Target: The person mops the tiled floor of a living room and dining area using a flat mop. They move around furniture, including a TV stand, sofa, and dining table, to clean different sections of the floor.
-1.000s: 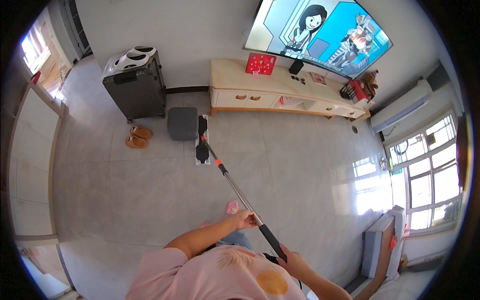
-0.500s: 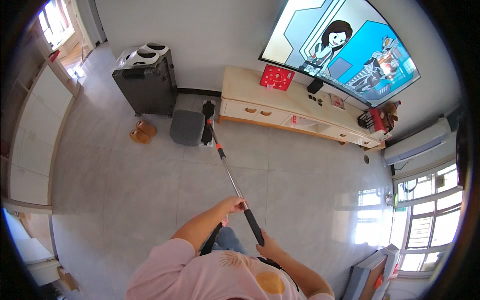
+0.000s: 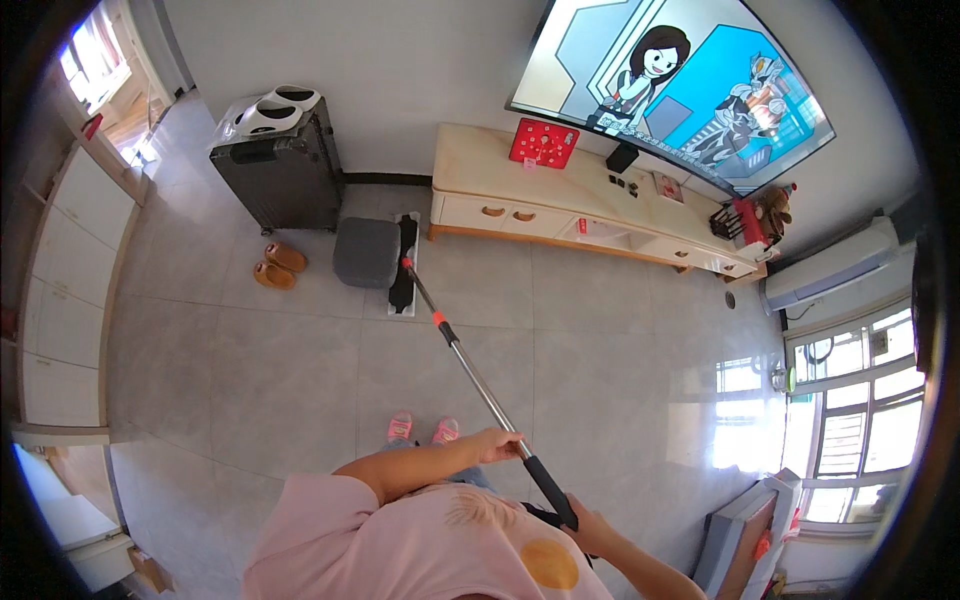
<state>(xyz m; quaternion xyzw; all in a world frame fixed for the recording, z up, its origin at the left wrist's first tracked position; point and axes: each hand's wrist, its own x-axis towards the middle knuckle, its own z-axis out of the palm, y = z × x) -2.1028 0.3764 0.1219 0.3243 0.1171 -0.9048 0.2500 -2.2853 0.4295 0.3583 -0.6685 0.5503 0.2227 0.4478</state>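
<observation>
Two hands grip one mop pole (image 3: 470, 370), a metal shaft with a black grip section at its near end and an orange collar farther along. The left hand (image 3: 497, 444) is closed around the shaft just above the black grip, fingers curled and pressed together over the metal. The right hand (image 3: 583, 522) holds the near end of the black grip; its fingers wrap the pole, but most of them are hidden behind the grip and the pink shirt (image 3: 420, 545), so their exact spacing cannot be told. The pole runs from the hands, near and centre, away and to the left, ending at the flat mop head (image 3: 403, 265). That mop head lies on the grey tiled floor (image 3: 250, 380) at the far side of the room, just beside a grey square stool (image 3: 365, 252) on its left and close to the left end of a long pale cabinet (image 3: 560, 200); whether the mop head touches the stool is hard to make out. Pink slippers (image 3: 420, 428) show near the hands, partly covered by the left forearm. A pair of brown slippers (image 3: 275, 266) sits left of the stool, in front of a dark suitcase (image 3: 280, 165). A large screen (image 3: 680, 85) hangs above the cabinet, its top edge cut off.
</observation>
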